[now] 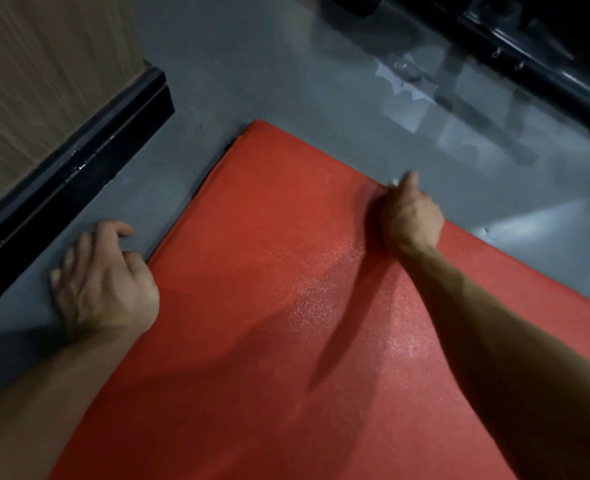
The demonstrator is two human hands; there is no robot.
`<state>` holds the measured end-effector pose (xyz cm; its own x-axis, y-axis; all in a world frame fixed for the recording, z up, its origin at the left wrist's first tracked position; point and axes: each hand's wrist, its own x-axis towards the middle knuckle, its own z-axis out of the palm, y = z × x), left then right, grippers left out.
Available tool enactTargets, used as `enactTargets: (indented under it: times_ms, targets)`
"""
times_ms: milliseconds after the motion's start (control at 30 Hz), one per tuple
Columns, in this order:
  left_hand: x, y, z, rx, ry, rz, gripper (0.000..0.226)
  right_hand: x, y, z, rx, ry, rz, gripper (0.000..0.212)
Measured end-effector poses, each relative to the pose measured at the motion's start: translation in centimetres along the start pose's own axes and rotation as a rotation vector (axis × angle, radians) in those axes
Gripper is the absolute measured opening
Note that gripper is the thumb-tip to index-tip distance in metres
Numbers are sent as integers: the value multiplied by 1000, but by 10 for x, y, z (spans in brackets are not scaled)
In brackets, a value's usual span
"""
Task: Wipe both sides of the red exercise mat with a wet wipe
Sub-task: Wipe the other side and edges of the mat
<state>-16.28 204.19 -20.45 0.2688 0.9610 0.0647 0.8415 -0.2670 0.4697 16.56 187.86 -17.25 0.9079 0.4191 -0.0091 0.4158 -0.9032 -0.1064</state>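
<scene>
I am kneeling over the red exercise mat (269, 306), which is lying flat on the grey floor (286, 81) with 1 far corner pointing away from me. My right hand (407, 216) is resting at the mat's far right edge, fingers curled shut; a small pale speck is showing at my thumb tip, possibly the wet wipe, but I cannot tell for sure. My left hand (103, 282) is sitting on the floor just beside the mat's left edge, fingers loosely bent, thumb side touching the edge, holding nothing that I can see. A damp-looking sheen is glinting across the middle of the top face, so I am judging that side 1 is being wiped or is nearly done. Next I am expecting to grip both edges and turn the mat over for side 2, keeping it off the black baseboard (68, 174).
</scene>
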Motion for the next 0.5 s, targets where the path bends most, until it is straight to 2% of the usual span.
enactTargets:
  times_ms: [67, 133, 200, 333, 433, 500]
  targets:
    - [0, 0, -1, -13, 2, -2, 43, 3, -38, 10, 35, -23, -125, 27]
    - [-1, 0, 0, -9, 8, 1, 42, 0, -43, 10, 24, -17, -190, 30]
    - [-1, -1, 1, -1, 15, 9, 43, -4, -8, 0, -8, -11, -131, 30]
    - [1, -4, 4, -2, 5, 0, 44, -18, 71, -21, -54, 16, 130, 26]
    - [2, -5, 5, -1, 12, -4, 42, -12, 51, -10, 11, 29, 160, 24]
    - [1, -4, 4, -1, 15, 1, 41, -9, 2, 6, 76, 47, 48, 26]
